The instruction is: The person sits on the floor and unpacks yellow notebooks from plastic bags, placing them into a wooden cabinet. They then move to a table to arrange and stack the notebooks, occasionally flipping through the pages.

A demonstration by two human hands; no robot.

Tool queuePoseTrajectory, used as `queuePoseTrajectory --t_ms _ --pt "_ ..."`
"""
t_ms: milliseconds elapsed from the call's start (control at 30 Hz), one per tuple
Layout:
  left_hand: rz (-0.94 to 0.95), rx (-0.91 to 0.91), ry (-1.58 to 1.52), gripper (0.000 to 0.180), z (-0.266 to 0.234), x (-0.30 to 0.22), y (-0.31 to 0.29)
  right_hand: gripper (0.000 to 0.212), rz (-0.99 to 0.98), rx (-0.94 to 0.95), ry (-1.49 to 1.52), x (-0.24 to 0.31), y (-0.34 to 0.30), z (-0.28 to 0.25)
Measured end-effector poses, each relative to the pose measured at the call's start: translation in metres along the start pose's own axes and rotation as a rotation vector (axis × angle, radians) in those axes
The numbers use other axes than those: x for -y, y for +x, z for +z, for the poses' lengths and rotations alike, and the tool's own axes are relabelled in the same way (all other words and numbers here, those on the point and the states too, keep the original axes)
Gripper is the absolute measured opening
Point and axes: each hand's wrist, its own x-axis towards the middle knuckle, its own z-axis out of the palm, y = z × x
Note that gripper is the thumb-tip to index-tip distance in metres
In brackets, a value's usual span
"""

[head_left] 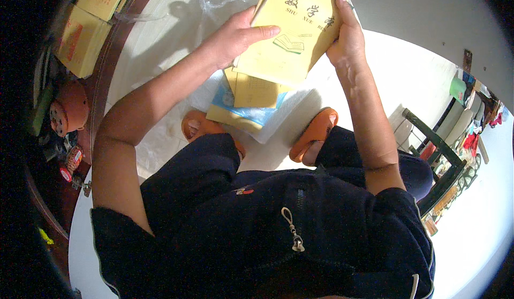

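Note:
Both my hands hold up a small stack of yellow exercise books [284,61], front cover facing me, with black lettering and a drawing of an open book. My left hand [235,36] grips the left edge, thumb lying over the cover. On the right edge my right hand [349,36] is closed, its thumb near the top corner by the dark spine. Below the stack, more yellow booklets [256,91] lie on a blue-and-yellow packet [235,117] in clear plastic on the floor. The upper end of the held stack runs out of view.
Crumpled clear plastic [225,2] lies beyond my left arm. Yellow stacks [85,42] sit on a dark brown surface at far left, near a brown pot [69,106]. My feet wear orange slippers [316,133]. To the right stand a dark green frame [436,144] and cluttered items.

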Motion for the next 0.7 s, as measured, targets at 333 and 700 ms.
queuePoseTrajectory --t_ms 333,700 --pt "-0.227 -0.019 -0.129 0.047 0.027 -0.005 -0.058 0.026 0.088 -0.104 -0.012 -0.024 -0.029 0.013" --pt "0.055 -0.507 0.181 0.043 -0.031 -0.005 -0.165 0.088 -0.987 0.156 -1.28 0.012 0.023 0.022"
